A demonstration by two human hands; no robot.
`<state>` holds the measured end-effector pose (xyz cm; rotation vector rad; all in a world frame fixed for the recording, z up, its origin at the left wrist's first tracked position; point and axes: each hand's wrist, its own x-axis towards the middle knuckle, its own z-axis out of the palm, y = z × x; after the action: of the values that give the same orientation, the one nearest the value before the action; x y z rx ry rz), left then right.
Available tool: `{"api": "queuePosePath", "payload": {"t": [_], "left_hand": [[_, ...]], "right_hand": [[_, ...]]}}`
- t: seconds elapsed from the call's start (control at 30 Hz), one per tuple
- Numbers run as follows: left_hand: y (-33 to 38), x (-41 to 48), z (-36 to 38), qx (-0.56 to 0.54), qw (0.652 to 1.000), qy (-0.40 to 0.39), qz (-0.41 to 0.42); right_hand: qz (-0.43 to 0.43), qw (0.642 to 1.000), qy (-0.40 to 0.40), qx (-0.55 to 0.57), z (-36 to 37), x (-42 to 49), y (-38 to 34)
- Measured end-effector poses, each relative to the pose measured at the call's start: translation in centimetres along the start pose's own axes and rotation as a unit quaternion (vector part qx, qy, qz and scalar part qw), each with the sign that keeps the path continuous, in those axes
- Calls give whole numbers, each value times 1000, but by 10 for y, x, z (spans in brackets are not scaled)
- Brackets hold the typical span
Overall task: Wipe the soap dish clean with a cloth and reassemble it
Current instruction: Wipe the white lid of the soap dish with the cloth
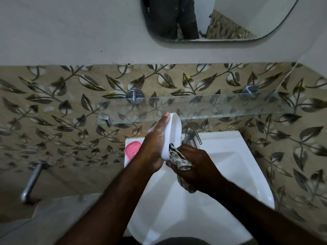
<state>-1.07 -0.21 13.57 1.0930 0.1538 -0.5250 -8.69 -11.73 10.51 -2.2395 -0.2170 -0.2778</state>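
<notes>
My left hand (154, 145) grips a white oval soap dish part (174, 133), held on edge above the sink with its hollow side facing right. Traces of foam show on that hand. My right hand (192, 164) holds a patterned grey cloth (178, 159) bunched against the dish's lower inner end; a tail of the cloth hangs below the hand. A pink oval piece (131, 149) lies on the sink's back left corner, partly hidden behind my left wrist. I cannot tell whether it is soap or a dish part.
The white sink (230, 167) lies under both hands, with a chrome tap (192, 135) just behind the right hand. A glass shelf (194, 106) on chrome brackets spans the tiled wall above. A chrome pipe (31, 183) juts out at lower left. A mirror (212, 18) hangs above.
</notes>
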Motion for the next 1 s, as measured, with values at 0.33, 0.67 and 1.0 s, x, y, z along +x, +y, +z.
{"api": "queuePosePath", "payload": {"t": [0.33, 0.67, 1.0], "left_hand": [[-42, -8, -22, -67, 981, -78, 162], [-35, -12, -10, -164, 983, -40, 67], [-26, -13, -7, -226, 971, -28, 73]], "right_hand": [[129, 962, -28, 240, -16, -5, -47], [-64, 992, -26, -110, -1, -5, -24], [-93, 970, 11, -224, 5, -4, -8]]}}
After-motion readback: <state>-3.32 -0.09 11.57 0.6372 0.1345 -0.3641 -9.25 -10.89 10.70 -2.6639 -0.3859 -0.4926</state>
